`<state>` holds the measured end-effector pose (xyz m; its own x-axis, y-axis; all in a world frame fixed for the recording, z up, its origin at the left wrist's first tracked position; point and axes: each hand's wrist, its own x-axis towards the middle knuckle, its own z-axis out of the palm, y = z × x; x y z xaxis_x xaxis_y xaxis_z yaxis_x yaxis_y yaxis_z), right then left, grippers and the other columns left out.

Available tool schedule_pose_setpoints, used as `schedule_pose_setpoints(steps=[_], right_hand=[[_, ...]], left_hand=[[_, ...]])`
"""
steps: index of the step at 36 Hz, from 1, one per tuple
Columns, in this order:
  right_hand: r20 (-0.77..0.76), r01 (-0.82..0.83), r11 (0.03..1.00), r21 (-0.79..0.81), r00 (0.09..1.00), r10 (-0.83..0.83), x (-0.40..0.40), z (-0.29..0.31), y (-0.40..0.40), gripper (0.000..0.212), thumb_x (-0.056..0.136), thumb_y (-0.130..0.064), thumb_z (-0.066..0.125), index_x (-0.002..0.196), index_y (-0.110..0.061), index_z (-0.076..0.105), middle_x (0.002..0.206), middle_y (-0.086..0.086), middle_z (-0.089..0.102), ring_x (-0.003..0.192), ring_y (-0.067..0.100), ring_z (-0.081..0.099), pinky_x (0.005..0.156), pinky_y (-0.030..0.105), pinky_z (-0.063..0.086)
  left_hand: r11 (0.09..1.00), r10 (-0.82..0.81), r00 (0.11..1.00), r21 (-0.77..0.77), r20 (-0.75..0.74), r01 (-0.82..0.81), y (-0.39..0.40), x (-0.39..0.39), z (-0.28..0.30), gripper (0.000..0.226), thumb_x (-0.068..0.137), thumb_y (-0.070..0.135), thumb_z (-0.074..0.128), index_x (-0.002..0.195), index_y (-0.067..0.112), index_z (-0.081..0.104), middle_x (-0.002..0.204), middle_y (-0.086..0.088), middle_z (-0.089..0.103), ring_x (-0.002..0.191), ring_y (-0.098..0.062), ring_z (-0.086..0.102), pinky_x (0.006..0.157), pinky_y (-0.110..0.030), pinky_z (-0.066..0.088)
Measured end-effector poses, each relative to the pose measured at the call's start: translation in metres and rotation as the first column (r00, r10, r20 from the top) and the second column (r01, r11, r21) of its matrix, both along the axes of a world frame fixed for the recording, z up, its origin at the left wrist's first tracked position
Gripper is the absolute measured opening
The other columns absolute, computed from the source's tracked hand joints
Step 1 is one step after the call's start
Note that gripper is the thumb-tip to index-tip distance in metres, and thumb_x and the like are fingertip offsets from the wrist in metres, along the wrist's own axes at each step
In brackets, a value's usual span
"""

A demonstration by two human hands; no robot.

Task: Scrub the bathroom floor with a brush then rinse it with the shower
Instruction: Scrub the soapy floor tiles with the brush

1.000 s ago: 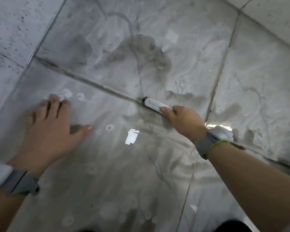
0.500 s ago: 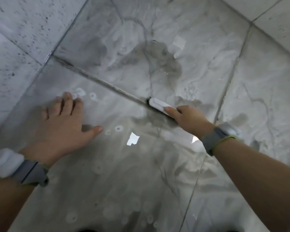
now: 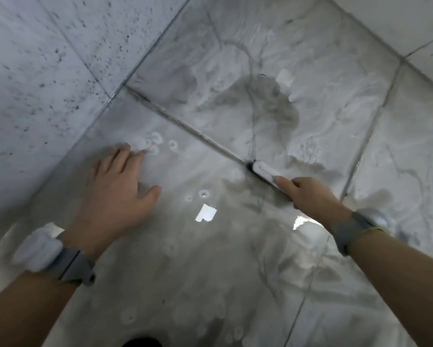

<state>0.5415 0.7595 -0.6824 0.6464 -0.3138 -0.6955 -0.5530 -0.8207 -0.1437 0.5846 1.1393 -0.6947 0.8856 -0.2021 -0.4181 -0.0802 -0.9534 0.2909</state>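
Two hands: both mine, both down at the floor.
Brush (image 3: pixel 264 171): small, white, lying along the dark grout line (image 3: pixel 200 135) btw two floor tiles. Its far tip sits on a dark spot in that line.
Right hand (image 3: pixel 310 196): grips the near end of the brush. Pointer finger is laid straight along the top, other fingers curled round the handle. Handle is mostly hidden under my hand.
Left hand (image 3: pixel 115 194): flat on the wet floor, fingers straight and spread, thumb out to the side. Holds nothing. Well apart from the brush.
Floor (image 3: pixel 210 271): big grey marble-look tiles, wet and shiny, w/ white soap foam and little ring bubbles near my left fingertips. Bright window glints show btw my hands.
Dirty patch (image 3: pixel 273 106): grey smear on the tile past the brush, foam around it.
Wrist bands: grey strap w/ a white block on my left wrist (image 3: pixel 57 256), grey strap on my right wrist (image 3: pixel 353 229).
Wall (image 3: pixel 47 71): pale tiles on the left, lots of small dark specks.
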Motion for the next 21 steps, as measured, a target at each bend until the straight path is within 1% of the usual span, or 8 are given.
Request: schedule_pose_setpoints(steps=[1, 3, 5, 8, 12, 15, 18, 21], right_hand=[[0.032, -0.048, 0.999, 0.012, 0.998, 0.047, 0.023, -0.007, 0.024, 0.074, 0.094, -0.073, 0.040, 0.079, -0.005, 0.064, 0.074, 0.014, 0.065, 0.074, 0.030, 0.063, 0.074, 0.040, 0.049], [0.091, -0.144, 0.989, 0.045, 0.986, 0.139, 0.066, -0.018, 0.073, 0.068, 0.094, -0.074, 0.038, 0.074, -0.013, 0.061, 0.074, 0.006, 0.061, 0.075, 0.027, 0.060, 0.070, 0.038, 0.046], [0.112, -0.177, 0.981, 0.076, 0.979, 0.168, 0.095, -0.025, 0.103, 0.065, 0.093, -0.076, 0.038, 0.071, -0.018, 0.056, 0.073, 0.001, 0.059, 0.073, 0.023, 0.058, 0.064, 0.034, 0.040], [0.118, -0.170, 0.982, 0.076, 0.980, 0.161, 0.109, -0.026, 0.109, 0.065, 0.091, -0.077, 0.040, 0.070, -0.019, 0.058, 0.072, 0.002, 0.060, 0.068, 0.021, 0.058, 0.057, 0.032, 0.036], [0.061, -0.114, 0.993, -0.028, 0.991, 0.116, 0.069, -0.009, 0.055, 0.071, 0.088, -0.080, 0.043, 0.072, -0.014, 0.066, 0.074, 0.006, 0.067, 0.074, 0.027, 0.063, 0.070, 0.035, 0.046], [-0.042, -0.096, 0.991, -0.097, 0.995, 0.092, 0.019, 0.012, 0.006, 0.047, 0.095, -0.063, 0.052, 0.069, -0.026, 0.065, 0.074, 0.010, 0.071, 0.075, 0.029, 0.067, 0.071, 0.035, 0.049], [-0.048, 0.096, 0.987, -0.127, 0.994, -0.102, -0.016, 0.024, -0.015, 0.067, 0.087, -0.075, 0.053, 0.067, -0.013, 0.070, 0.060, 0.004, 0.069, 0.065, 0.025, 0.067, 0.066, 0.033, 0.049], [-0.081, 0.128, 0.985, -0.120, 0.987, -0.138, -0.017, 0.015, -0.007, 0.073, 0.087, -0.076, 0.050, 0.071, -0.008, 0.070, 0.062, 0.002, 0.069, 0.068, 0.026, 0.067, 0.067, 0.033, 0.049]], left_hand=[[1.000, 0.009, 1.000, 0.022, 0.019, -0.010, 0.008, -0.004, -0.002, 0.082, 0.079, 0.060, 0.049, 0.147, 0.015, 0.044, 0.159, -0.013, 0.036, 0.146, -0.036, 0.031, 0.116, -0.057, 0.027], [0.994, 0.024, 1.000, 0.106, 0.021, -0.026, 0.024, -0.011, -0.006, 0.077, 0.081, 0.056, 0.058, 0.141, 0.008, 0.048, 0.151, -0.019, 0.043, 0.138, -0.041, 0.038, 0.110, -0.062, 0.033], [0.983, 0.025, 1.000, 0.181, -0.002, -0.024, 0.033, -0.013, -0.009, 0.078, 0.085, 0.052, 0.068, 0.145, 0.008, 0.044, 0.154, -0.019, 0.040, 0.139, -0.042, 0.038, 0.111, -0.063, 0.033], [0.973, 0.020, 0.999, 0.229, -0.036, -0.011, 0.042, -0.013, -0.005, 0.082, 0.089, 0.054, 0.066, 0.152, 0.010, 0.037, 0.164, -0.015, 0.028, 0.146, -0.038, 0.031, 0.116, -0.061, 0.026], [0.965, -0.018, 0.999, 0.260, -0.049, 0.030, 0.042, -0.012, -0.001, 0.082, 0.087, 0.059, 0.059, 0.149, 0.010, 0.037, 0.163, -0.016, 0.027, 0.146, -0.038, 0.031, 0.113, -0.056, 0.029], [0.963, -0.007, 0.996, 0.266, -0.093, 0.032, 0.037, -0.008, 0.003, 0.085, 0.085, 0.062, 0.050, 0.149, 0.008, 0.033, 0.163, -0.019, 0.024, 0.145, -0.040, 0.030, 0.113, -0.055, 0.031], [0.962, 0.015, 0.993, 0.273, -0.116, 0.017, 0.033, -0.006, 0.007, 0.091, 0.084, 0.063, 0.050, 0.152, 0.006, 0.030, 0.165, -0.021, 0.021, 0.147, -0.041, 0.027, 0.115, -0.054, 0.030], [0.963, 0.021, 0.989, 0.268, -0.147, 0.020, 0.030, -0.004, 0.009, 0.093, 0.087, 0.062, 0.048, 0.155, 0.004, 0.023, 0.166, -0.023, 0.015, 0.149, -0.042, 0.022, 0.117, -0.054, 0.027]])
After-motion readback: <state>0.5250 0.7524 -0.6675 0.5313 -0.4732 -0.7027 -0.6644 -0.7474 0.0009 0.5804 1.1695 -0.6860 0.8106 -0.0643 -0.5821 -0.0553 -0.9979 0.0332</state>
